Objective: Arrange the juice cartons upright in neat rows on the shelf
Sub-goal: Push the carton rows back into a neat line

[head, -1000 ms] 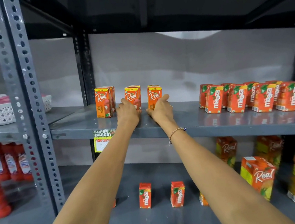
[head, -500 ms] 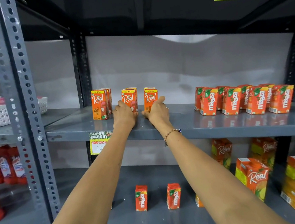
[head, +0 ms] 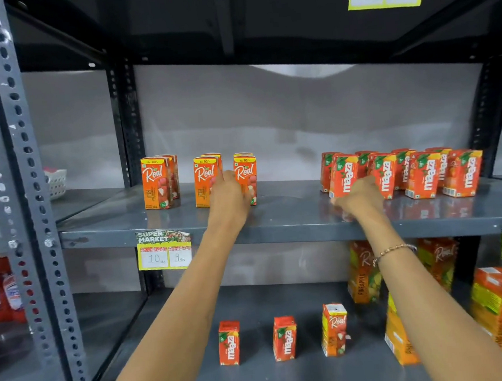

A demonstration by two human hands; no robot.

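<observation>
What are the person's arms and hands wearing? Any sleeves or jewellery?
Both arms are bare, with no sleeves in view. The right wrist has a thin beaded bracelet, pale and metallic-looking. The left hand and right hand wear no gloves; any rings are too blurred to tell. The left wrist is bare.

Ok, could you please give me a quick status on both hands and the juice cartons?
Left hand at the Real cartons. Right hand at the Maaza cartons. All upright on the shelf. Nothing in the way.
</observation>
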